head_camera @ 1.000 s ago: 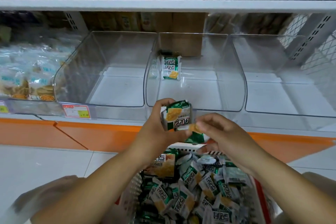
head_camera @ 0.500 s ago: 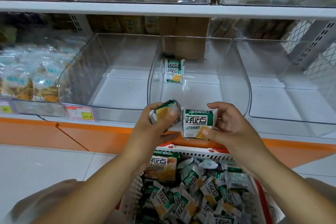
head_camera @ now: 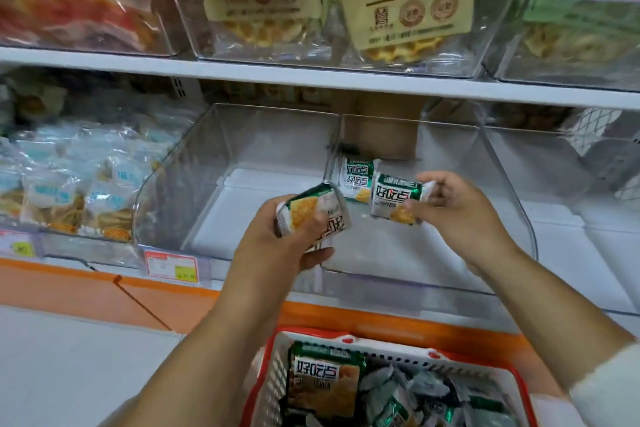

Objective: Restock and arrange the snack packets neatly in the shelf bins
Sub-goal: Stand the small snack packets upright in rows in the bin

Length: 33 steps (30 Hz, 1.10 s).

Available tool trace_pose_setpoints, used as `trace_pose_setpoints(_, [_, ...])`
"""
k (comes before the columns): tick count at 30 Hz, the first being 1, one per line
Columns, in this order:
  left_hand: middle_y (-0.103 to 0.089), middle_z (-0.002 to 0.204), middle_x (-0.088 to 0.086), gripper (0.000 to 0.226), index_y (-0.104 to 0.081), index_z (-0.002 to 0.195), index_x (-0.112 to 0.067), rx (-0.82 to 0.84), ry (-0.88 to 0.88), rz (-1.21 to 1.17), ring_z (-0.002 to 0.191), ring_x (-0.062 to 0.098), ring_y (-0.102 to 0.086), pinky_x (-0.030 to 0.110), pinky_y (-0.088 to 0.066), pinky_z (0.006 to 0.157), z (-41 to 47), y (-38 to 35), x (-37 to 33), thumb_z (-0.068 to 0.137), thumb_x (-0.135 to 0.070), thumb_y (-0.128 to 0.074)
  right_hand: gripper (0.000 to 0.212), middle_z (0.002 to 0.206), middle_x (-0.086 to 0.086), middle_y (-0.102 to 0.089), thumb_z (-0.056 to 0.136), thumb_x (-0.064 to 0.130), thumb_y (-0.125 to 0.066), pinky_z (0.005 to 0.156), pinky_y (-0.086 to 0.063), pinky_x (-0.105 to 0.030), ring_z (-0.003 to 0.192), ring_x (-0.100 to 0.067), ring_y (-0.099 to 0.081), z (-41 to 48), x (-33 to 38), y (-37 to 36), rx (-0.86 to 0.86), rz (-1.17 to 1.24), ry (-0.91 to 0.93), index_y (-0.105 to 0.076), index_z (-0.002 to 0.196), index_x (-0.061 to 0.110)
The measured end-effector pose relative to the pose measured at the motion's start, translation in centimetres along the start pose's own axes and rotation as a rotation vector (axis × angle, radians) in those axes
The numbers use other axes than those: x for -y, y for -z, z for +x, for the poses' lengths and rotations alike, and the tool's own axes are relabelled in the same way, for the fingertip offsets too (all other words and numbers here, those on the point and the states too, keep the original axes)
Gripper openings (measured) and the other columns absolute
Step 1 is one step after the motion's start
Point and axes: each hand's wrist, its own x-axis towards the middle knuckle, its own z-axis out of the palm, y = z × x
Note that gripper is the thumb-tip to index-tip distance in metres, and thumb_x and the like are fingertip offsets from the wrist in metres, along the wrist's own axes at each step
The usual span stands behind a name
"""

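My left hand (head_camera: 277,246) grips a green-and-white snack packet (head_camera: 313,210), tilted on its side, at the front left corner of the middle clear bin (head_camera: 408,274). My right hand (head_camera: 457,215) pinches a second green-and-white packet (head_camera: 393,199) by its right end, holding it upright inside that bin. Just behind it another packet (head_camera: 356,177) of the same kind stands against the bin's left wall. Below, a red-and-white basket (head_camera: 381,347) holds several more of these packets (head_camera: 325,381).
The clear bin (head_camera: 242,163) to the left and the one (head_camera: 581,218) to the right show nothing inside. A further left bin holds blue-white biscuit packs (head_camera: 69,191). The upper shelf (head_camera: 311,76) carries large waffle bags (head_camera: 412,0). An orange base strip (head_camera: 104,291) runs under the shelf.
Both hands have risen from above the basket to the middle bin. My right hand has carried its packet into the bin beside the standing one. The view has tilted up and closer.
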Motion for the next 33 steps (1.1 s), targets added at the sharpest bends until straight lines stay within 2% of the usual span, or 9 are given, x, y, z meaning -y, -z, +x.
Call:
trace_pose_setpoints(3, [-0.076, 0.096, 0.0, 0.021, -0.065, 0.11, -0.016, -0.02, -0.006, -0.014, 0.088, 0.012, -0.073, 0.027, -0.061, 0.069, 0.8, 1.4, -0.5, 0.09, -0.013, -0.066, 0.033, 0.086, -0.015, -0.065, 0.075, 0.0, -0.079, 0.06, -0.05, -0.034, 0.056, -0.019, -0.058, 5.8, -3.6, -2.8, 0.068, -0.169, -0.106, -0.059, 0.099, 0.011])
trace_pose_setpoints(6, [-0.076, 0.093, -0.002, 0.017, -0.067, 0.106, -0.018, -0.033, 0.011, -0.012, 0.089, 0.013, -0.073, 0.029, -0.061, 0.07, 1.3, 2.1, -0.2, 0.09, -0.014, -0.066, 0.032, 0.071, -0.005, -0.06, 0.076, 0.006, -0.08, 0.056, -0.047, -0.024, 0.054, -0.014, -0.061, 9.1, -6.0, -5.4, 0.165, -0.293, -0.144, -0.058, 0.098, 0.012])
trace_pose_setpoints(8, [-0.076, 0.094, 0.0, 0.017, -0.068, 0.106, -0.017, -0.032, 0.019, -0.01, 0.091, 0.015, -0.073, 0.03, -0.06, 0.07, 1.7, 2.4, 0.0, 0.089, -0.014, -0.067, 0.03, 0.069, -0.003, -0.059, 0.077, 0.005, -0.079, 0.063, -0.05, -0.032, 0.061, -0.021, -0.065, 10.7, -6.7, -6.4, 0.157, -0.261, -0.153, -0.057, 0.094, 0.015])
trace_pose_setpoints(11, [-0.077, 0.096, 0.001, 0.017, -0.068, 0.107, -0.016, -0.034, 0.028, -0.003, 0.092, 0.016, -0.073, 0.03, -0.06, 0.069, 2.1, 2.9, 0.2, 0.09, -0.015, -0.066, 0.034, 0.069, -0.004, -0.062, 0.076, 0.01, -0.081, 0.062, -0.053, -0.034, 0.045, -0.012, -0.059, 11.7, -7.1, -6.9, 0.119, -0.256, -0.151, -0.057, 0.1, 0.014])
trace_pose_setpoints(14, [-0.077, 0.097, 0.002, 0.017, -0.07, 0.105, -0.017, -0.025, 0.039, 0.017, 0.093, 0.017, -0.073, 0.033, -0.059, 0.072, 2.2, 3.2, 0.3, 0.088, -0.017, -0.068, 0.035, 0.09, -0.009, -0.064, 0.077, 0.011, -0.08, 0.061, -0.051, -0.027, 0.062, -0.02, -0.062, 11.6, -7.5, -7.2, 0.055, -0.303, -0.072, -0.053, 0.099, 0.017])
trace_pose_setpoints(19, [-0.077, 0.099, 0.002, 0.034, -0.067, 0.109, -0.015, 0.023, 0.031, 0.06, 0.093, 0.018, -0.074, 0.036, -0.06, 0.076, 1.9, 3.1, 0.3, 0.077, -0.027, -0.072, 0.05, 0.104, -0.005, -0.056, 0.077, 0.013, -0.08, 0.08, -0.053, -0.042, 0.093, -0.029, -0.062, 11.8, -7.7, -7.7, 0.002, -0.311, -0.005, -0.042, 0.11, 0.013])
trace_pose_setpoints(25, [-0.077, 0.098, 0.002, 0.018, -0.068, 0.109, -0.017, 0.041, 0.054, 0.005, 0.092, 0.018, -0.073, 0.036, -0.06, 0.079, 1.6, 2.2, -0.4, 0.096, -0.01, -0.056, 0.069, 0.124, -0.011, -0.052, 0.068, 0.044, -0.082, 0.088, -0.052, -0.036, 0.102, -0.024, -0.059, 10.7, -6.3, -6.3, -0.003, -0.353, -0.115, -0.052, 0.125, 0.019])
trace_pose_setpoints(28, [-0.077, 0.101, 0.001, 0.022, -0.068, 0.112, -0.019, 0.055, 0.022, -0.002, 0.096, 0.018, -0.073, 0.033, -0.059, 0.079, 1.4, 1.8, -0.8, 0.098, -0.009, -0.054, 0.047, 0.115, -0.003, -0.059, 0.081, 0.045, -0.071, 0.078, -0.05, -0.027, 0.093, -0.017, -0.062, 6.7, -2.2, -5.1, -0.075, -0.219, 0.09, -0.058, 0.121, 0.023])
trace_pose_setpoints(33, [-0.076, 0.1, -0.012, 0.019, -0.071, 0.108, -0.03, 0.124, -0.093, 0.164, 0.094, 0.004, -0.069, 0.027, -0.055, 0.086, 0.7, 1.0, -0.7, 0.095, -0.022, -0.06, 0.03, 0.104, 0.014, -0.069, 0.084, 0.046, -0.058, 0.072, -0.053, -0.019, 0.091, -0.004, -0.066, -3.0, 4.0, -4.3, 0.429, 0.069, 0.197, -0.06, 0.114, 0.047])
